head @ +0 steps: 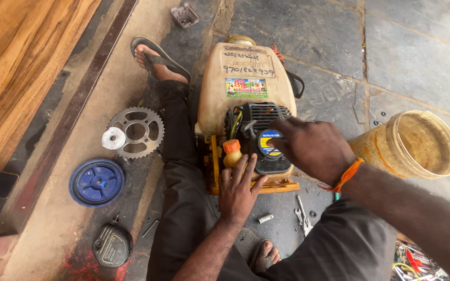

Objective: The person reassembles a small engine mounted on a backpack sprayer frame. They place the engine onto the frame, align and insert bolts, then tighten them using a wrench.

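Upper left of the frame: wooden board (22, 57), brown grain, lying beside a dark rail.

Left of centre: toothed metal sprocket (137, 132) flat on the floor, a small white roll (113, 138) resting on its left edge. Below it, round blue cap (97, 182), ribbed. Lower left: black moulded engine cover (112, 244), lying apart from the rest.

Upper centre: small grey metal bracket (185, 14) on the stone floor (417, 57).

Centre: backpack sprayer (246, 86), stained cream tank lying on its back between the person's legs, with a black engine (260, 136) and yellow frame at its lower end. Small yellowish fuel bottle with orange cap (231, 152) just left of the engine.

Left hand (239, 188): flat and open, fingers spread, pressing on the frame and touching the bottle's base; grips nothing.

Right hand (308, 148): laid over the engine's round starter housing, fingers curled against it; whether they clasp any part cannot be told. Orange thread band at the wrist.

Lower centre: loose wrench and small metal bits (302, 213) on the floor.

Right: dirty yellowish bucket (417, 143), tipped toward the camera.

Lower right corner: heap of mixed tools (417, 263).
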### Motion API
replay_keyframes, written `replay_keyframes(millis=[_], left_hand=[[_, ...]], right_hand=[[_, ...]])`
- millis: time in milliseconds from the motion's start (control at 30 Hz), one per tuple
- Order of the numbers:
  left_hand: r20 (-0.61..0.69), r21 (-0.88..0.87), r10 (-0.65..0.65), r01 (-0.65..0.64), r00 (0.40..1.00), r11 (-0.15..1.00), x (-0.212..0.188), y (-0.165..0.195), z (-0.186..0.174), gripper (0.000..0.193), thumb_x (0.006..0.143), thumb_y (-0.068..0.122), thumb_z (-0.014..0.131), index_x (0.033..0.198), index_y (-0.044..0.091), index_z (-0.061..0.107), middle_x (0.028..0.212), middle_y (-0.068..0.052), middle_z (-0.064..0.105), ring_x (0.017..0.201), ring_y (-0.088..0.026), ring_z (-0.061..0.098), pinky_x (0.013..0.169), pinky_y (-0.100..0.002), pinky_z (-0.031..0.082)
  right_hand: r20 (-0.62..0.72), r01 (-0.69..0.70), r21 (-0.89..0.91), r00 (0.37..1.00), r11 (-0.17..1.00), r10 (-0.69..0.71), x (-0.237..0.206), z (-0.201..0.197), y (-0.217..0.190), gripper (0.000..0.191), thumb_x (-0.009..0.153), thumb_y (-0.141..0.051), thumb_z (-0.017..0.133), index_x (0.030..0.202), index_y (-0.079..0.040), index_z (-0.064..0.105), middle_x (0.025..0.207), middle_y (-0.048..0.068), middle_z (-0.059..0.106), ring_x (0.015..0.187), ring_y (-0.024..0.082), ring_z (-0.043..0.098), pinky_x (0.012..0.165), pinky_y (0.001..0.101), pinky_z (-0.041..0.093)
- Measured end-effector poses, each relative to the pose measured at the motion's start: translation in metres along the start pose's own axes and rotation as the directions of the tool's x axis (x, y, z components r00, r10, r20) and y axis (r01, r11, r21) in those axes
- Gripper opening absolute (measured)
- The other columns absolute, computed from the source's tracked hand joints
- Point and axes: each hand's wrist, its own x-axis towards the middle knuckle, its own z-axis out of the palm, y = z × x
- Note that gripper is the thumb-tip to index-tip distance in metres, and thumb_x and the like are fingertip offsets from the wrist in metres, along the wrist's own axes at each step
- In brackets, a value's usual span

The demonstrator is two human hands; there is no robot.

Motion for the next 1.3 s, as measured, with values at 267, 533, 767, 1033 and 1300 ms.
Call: replay_keyframes(millis=[267,533,767,1033,1300], left_hand=[[-0.003,-0.019,-0.017,0.017,1.0,1.0,-0.001,0.004,-0.009,0.07,0.089,0.045,0.078,0.149,0.019,0.054,0.144,-0.001,0.058,0.096,-0.027,0.056,0.089,-0.041,0.053],[0.008,-0.029,-0.003,0.003,1.0,1.0,-0.003,0.002,0.0,0.07,0.092,0.047,0.076,0.151,0.016,0.054,0.145,-0.002,0.056,0.097,-0.027,0.055,0.089,-0.039,0.053],[0.046,-0.037,-0.018,0.02,0.999,0.999,-0.004,0.004,0.0,0.072,0.091,0.047,0.077,0.151,0.015,0.053,0.145,-0.004,0.056,0.098,-0.028,0.054,0.089,-0.04,0.052],[0.15,-0.186,-0.027,0.055,0.988,0.981,-0.007,0.015,-0.048,0.066,0.091,0.032,0.075,0.148,0.007,0.053,0.154,-0.01,0.052,0.114,-0.035,0.056,0.097,-0.046,0.051],[0.135,-0.334,-0.289,0.318,0.948,0.888,-0.05,0.031,-0.15,0.037,0.093,0.029,0.074,0.124,0.009,0.071,0.143,-0.014,0.056,0.121,-0.03,0.06,0.099,-0.042,0.052]], right_hand=[[-0.27,0.178,-0.067,0.944,0.982,-0.19,-0.019,0.035,0.025,0.038,0.099,-0.044,0.054,0.113,-0.01,0.064,0.094,0.011,0.072,0.083,0.032,0.072,0.083,0.0473,0.054],[-0.567,-0.166,0.0,0.812,0.986,0.137,-0.024,0.076,-0.011,0.034,0.102,-0.042,0.062,0.089,-0.01,0.062,0.081,0.007,0.068,0.068,0.029,0.067,0.072,0.0415,0.051],[-0.61,-0.436,0.115,0.678,0.893,0.409,-0.02,0.095,-0.038,0.036,0.102,-0.044,0.067,0.086,-0.012,0.061,0.077,0.006,0.067,0.064,0.028,0.067,0.068,0.0436,0.05],[-0.528,-0.082,0.48,0.768,0.873,0.362,-0.035,0.08,-0.021,0.038,0.101,-0.041,0.065,0.111,-0.004,0.068,0.1,0.019,0.067,0.082,0.039,0.066,0.069,0.0479,0.051],[-0.495,0.015,0.694,0.736,0.72,0.462,-0.053,0.104,-0.011,0.032,0.098,-0.035,0.072,0.105,-0.004,0.07,0.091,0.015,0.06,0.07,0.026,0.061,0.066,0.0392,0.048]])
